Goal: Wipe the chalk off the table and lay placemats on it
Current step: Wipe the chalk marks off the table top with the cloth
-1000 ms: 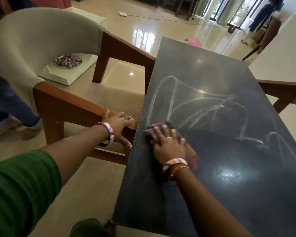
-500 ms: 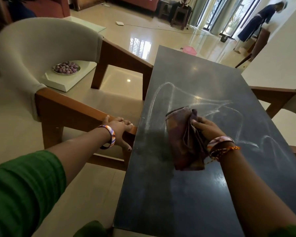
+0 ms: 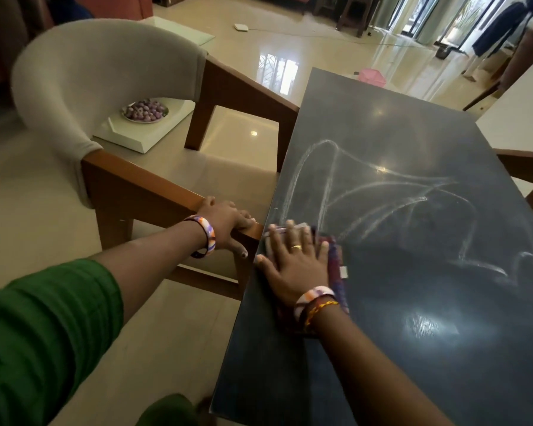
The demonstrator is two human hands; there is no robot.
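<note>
Your right hand [image 3: 293, 259], fingers spread flat, presses the cloth [image 3: 333, 265] at the bench's [image 3: 413, 348] left edge, below the chalk lines [image 3: 382, 195]. Left hand [image 3: 225, 222] clenches the chair arm [image 3: 154, 186]. Plate [image 3: 145, 111] holds purple pieces.

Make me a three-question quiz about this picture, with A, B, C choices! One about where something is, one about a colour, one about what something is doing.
1. Where is the left hand?
A. on the chair arm
B. on the table
C. in the air

2. What colour is the sleeve?
A. red
B. green
C. white

3. What is the right hand doing?
A. pointing at the window
B. holding a cup
C. pressing a cloth flat on the table

Answers: 1 A, its fingers wrap the wooden arm. 2 B, the sleeve at lower left is green. 3 C, the fingers are spread over the cloth beside the chalk.
</note>
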